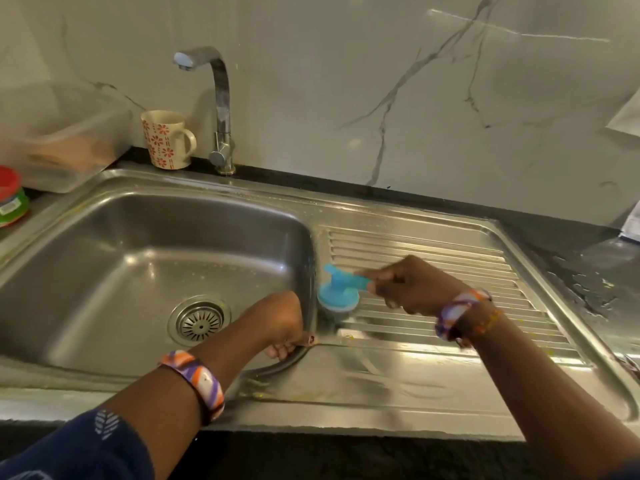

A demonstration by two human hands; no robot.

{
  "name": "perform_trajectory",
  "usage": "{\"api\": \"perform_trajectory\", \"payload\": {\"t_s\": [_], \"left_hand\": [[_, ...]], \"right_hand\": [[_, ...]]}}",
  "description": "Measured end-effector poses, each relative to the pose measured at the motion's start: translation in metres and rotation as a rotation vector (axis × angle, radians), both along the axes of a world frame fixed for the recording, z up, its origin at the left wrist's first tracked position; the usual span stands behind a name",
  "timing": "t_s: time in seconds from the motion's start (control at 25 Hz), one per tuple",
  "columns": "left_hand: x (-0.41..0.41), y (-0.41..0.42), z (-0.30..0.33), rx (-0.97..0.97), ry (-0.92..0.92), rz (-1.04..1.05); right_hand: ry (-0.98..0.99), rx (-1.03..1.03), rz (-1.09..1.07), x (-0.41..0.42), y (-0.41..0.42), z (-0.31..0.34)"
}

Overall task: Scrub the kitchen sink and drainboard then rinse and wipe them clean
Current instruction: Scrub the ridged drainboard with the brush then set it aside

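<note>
A stainless steel sink basin (114, 258) with a round drain strainer (200, 323) fills the left half of the view. A ribbed drainboard (446, 258) lies to its right. My right hand (412, 287) grips the handle of a blue scrub brush (337, 292). The brush head sits on the drainboard's left end, next to the basin's rim, and is blurred. My left hand (284, 327) holds the basin's right rim with its fingers curled over the edge. Yellowish specks dot the steel surface.
A chrome tap (221, 109) stands behind the basin, spout pointing left. A flowered mug (166, 138) is beside it. A clear plastic container (59, 133) and a red-lidded jar (12, 195) sit at the left. Wet black counter (595, 278) runs along the right.
</note>
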State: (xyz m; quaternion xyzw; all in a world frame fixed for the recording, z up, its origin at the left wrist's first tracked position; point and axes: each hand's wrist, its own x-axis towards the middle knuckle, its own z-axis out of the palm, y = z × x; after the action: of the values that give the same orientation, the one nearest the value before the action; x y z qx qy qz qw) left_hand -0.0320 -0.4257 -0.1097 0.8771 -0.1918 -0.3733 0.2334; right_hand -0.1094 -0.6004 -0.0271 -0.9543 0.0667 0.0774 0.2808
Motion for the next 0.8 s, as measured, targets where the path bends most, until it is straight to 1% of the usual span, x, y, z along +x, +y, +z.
{"api": "perform_trajectory", "payload": {"t_s": [0.08,0.16,0.24,0.32,0.4,0.52,0.6,0.68,0.72,0.8], "left_hand": [[0.0,0.0,0.0,0.012,-0.029,0.001],[-0.002,0.001,-0.002,0.038,-0.077,0.002],[-0.003,0.001,-0.004,0.059,-0.136,0.007],[-0.004,0.001,-0.006,0.068,-0.16,0.02],[-0.005,0.001,-0.005,0.065,-0.134,0.025],[-0.003,0.001,-0.001,0.073,-0.097,-0.03],[0.001,-0.002,0.001,0.139,-0.054,-0.085],[0.003,-0.008,0.001,0.248,-0.025,-0.158],[0.004,-0.011,0.001,0.297,-0.021,-0.196],[0.005,-0.016,0.003,0.346,-0.021,-0.252]], "right_hand": [[-0.127,-0.123,-0.051,0.051,0.001,-0.01],[-0.202,-0.177,-0.169,0.103,0.001,-0.023],[-0.226,-0.219,-0.318,0.134,0.001,-0.03],[-0.202,-0.276,-0.362,0.14,-0.003,-0.03],[-0.169,-0.26,-0.324,0.119,-0.008,-0.024],[-0.118,-0.13,-0.258,0.049,-0.009,-0.013],[-0.047,-0.037,-0.218,-0.009,-0.002,-0.008],[0.054,0.05,-0.185,-0.059,0.006,-0.001],[0.084,0.057,-0.161,-0.075,0.009,0.001],[0.066,-0.015,-0.146,-0.087,0.013,-0.001]]}}
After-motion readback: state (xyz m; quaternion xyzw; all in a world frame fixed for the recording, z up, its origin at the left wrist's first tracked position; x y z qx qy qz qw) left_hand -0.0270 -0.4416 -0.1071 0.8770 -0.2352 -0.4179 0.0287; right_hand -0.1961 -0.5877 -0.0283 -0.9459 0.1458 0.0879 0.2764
